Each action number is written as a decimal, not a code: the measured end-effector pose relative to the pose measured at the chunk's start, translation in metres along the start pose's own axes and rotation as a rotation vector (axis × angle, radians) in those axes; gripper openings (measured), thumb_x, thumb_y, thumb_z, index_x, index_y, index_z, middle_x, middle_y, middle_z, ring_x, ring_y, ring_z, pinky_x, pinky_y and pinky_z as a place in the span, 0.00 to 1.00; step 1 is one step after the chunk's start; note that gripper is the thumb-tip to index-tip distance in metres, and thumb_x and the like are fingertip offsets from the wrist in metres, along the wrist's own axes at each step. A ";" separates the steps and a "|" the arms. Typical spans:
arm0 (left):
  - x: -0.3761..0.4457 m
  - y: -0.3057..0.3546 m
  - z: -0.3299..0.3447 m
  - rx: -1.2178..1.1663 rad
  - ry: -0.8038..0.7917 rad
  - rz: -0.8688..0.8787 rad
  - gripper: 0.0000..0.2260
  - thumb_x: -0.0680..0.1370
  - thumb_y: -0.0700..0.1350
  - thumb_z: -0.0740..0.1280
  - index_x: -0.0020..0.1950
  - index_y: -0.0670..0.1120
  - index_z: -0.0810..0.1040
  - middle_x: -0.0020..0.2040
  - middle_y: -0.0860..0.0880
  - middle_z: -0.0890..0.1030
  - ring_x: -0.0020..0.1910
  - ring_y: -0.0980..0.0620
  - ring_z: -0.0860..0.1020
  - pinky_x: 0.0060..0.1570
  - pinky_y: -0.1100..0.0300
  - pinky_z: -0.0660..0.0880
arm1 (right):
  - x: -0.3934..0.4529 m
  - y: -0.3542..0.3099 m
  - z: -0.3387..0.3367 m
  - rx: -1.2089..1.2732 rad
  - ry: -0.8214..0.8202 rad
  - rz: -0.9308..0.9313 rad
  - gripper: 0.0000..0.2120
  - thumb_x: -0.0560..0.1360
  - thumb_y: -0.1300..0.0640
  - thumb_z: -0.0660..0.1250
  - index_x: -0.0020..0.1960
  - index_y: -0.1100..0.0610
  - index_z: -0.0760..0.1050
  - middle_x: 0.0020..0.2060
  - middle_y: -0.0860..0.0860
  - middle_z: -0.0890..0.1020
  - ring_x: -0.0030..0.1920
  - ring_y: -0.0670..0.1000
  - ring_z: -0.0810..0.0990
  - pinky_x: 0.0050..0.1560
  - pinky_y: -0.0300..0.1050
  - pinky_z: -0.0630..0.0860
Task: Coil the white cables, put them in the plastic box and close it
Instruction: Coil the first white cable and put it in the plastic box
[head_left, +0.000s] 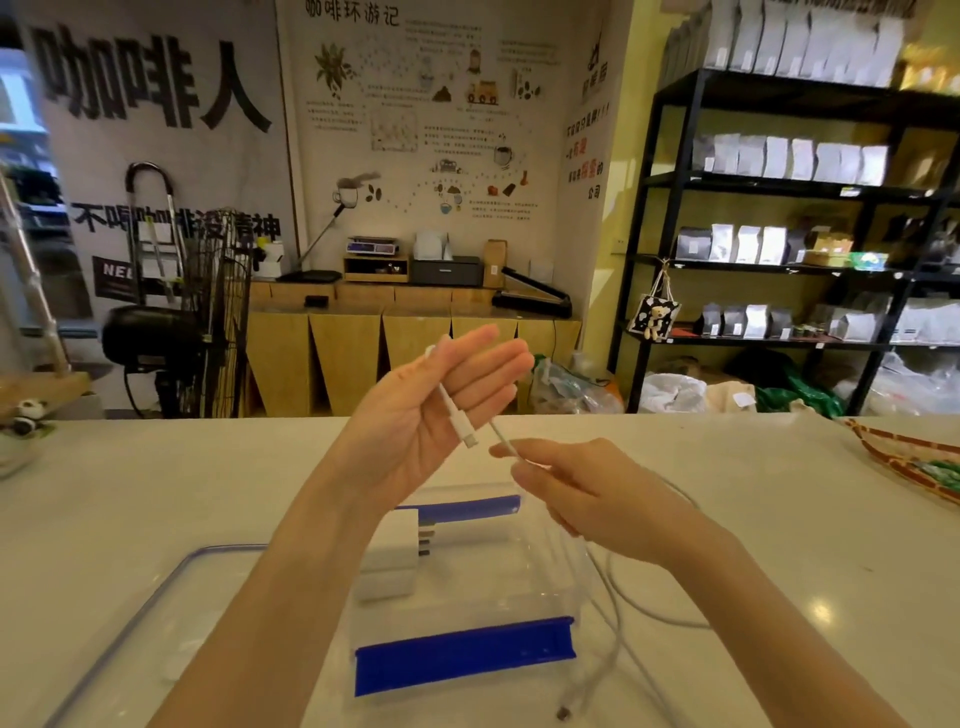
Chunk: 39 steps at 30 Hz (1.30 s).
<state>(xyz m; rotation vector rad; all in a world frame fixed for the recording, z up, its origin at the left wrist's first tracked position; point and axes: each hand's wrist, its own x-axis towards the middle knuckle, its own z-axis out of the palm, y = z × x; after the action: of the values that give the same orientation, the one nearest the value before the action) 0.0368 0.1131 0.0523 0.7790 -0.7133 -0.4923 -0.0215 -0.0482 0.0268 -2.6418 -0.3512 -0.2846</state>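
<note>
Presently, left hand (436, 405): grip wide, white cable (457, 421) across palm.
Right hand (587, 499): pinching it.
Risk: unclamped end drops toward plastic box (462, 660).

Clear plastic box (540, 597); glossy counter (779, 519)

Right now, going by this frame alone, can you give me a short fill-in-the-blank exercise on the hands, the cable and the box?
1. The right hand pinches a white ___ above the counter.
2. The plastic box has two ___ clips.
3. The lid lies flat on the counter, to the person's ___ of the box.
4. The box stands ___, with a white charger inside it.

Missing words: cable; blue; left; open
</note>
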 end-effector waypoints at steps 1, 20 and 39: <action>0.001 -0.003 -0.001 0.006 0.011 0.011 0.19 0.73 0.49 0.57 0.59 0.42 0.74 0.54 0.44 0.82 0.56 0.47 0.79 0.50 0.57 0.78 | -0.003 -0.006 -0.001 -0.087 -0.029 -0.016 0.17 0.77 0.45 0.52 0.65 0.43 0.65 0.36 0.39 0.78 0.34 0.36 0.75 0.38 0.31 0.68; 0.004 -0.048 0.017 0.971 0.040 0.128 0.11 0.78 0.48 0.56 0.46 0.61 0.76 0.41 0.57 0.81 0.41 0.68 0.77 0.36 0.77 0.72 | -0.031 -0.026 -0.041 -0.276 0.055 -0.158 0.09 0.75 0.54 0.61 0.54 0.50 0.76 0.49 0.47 0.82 0.42 0.41 0.75 0.43 0.24 0.65; -0.001 -0.072 0.037 0.520 -0.163 -0.341 0.16 0.77 0.49 0.57 0.37 0.47 0.80 0.23 0.53 0.76 0.22 0.57 0.71 0.26 0.66 0.73 | -0.043 -0.013 -0.069 0.003 0.071 -0.164 0.07 0.65 0.51 0.72 0.43 0.49 0.80 0.33 0.43 0.82 0.36 0.39 0.78 0.37 0.28 0.73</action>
<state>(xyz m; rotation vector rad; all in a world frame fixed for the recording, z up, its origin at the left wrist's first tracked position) -0.0014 0.0523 0.0151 1.3728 -0.8788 -0.6948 -0.0759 -0.0774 0.0812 -2.5959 -0.5456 -0.4289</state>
